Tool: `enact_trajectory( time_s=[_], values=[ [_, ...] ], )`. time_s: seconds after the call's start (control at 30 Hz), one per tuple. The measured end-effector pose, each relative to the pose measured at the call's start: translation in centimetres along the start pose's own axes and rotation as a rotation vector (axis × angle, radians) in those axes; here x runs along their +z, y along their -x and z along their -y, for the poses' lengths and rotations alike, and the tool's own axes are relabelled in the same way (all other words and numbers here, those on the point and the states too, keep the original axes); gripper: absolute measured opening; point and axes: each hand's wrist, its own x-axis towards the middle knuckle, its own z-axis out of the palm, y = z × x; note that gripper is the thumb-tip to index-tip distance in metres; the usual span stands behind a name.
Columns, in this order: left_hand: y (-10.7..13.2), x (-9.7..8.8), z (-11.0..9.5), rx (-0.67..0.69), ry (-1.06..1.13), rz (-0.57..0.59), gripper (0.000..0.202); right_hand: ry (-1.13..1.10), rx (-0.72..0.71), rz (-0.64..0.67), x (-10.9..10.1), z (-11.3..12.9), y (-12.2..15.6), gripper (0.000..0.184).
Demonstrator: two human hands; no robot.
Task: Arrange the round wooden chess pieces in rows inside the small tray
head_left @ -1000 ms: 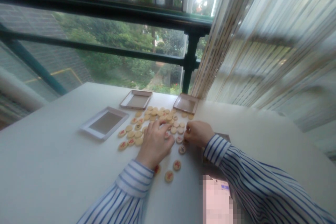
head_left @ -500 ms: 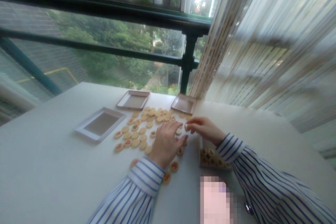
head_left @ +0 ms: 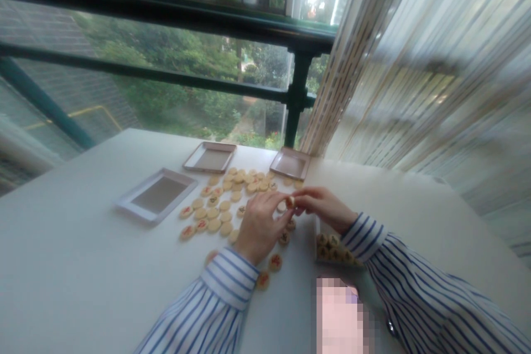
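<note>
Left hand (head_left: 260,227) and right hand (head_left: 326,208) both pinching one little disc (head_left: 290,202), left angled toward 1 o'clock, right toward 10.

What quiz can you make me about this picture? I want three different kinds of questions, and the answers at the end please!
1. What is at the fingertips of both the left hand and the right hand?
A) a shallow tray
B) a round piece
C) the curtain

2. True or false: some loose pieces on the table show red marks.

3. Fill in the blank: the open box, partly hidden by the right sleeve, holds more ____.

Key:
1. B
2. True
3. pieces
</note>
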Motion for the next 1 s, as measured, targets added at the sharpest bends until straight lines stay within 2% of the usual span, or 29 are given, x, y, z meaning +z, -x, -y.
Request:
enact_trajectory(
  time_s=[0.27,0.6,0.7,0.8,1.0],
  values=[
    [-0.1,-0.2,-0.2,0.007,-0.078,0.006,0.017,0.1,-0.086,-0.048,-0.2,-0.3,-0.1,0.034],
    [0.0,0.3,0.2,0.055,-0.095,0.016,0.022,0.075,-0.121,-0.013,0.1,-0.5,-0.4,0.033],
    [0.1,0.2,0.4,0.058,-0.092,0.044,0.028,0.083,-0.117,-0.013,0.0,-0.8,-0.8,0.032],
    [0.0,-0.4,0.9,0.032,-0.118,0.041,0.035,0.249,-0.088,-0.063,-0.3,-1.2,-1.1,0.028],
    [0.0,-2.1,3.3,-0.088,-0.237,-0.005,0.028,0.789,-0.067,-0.139,-0.6,-2.0,-1.2,0.025]
  ],
)
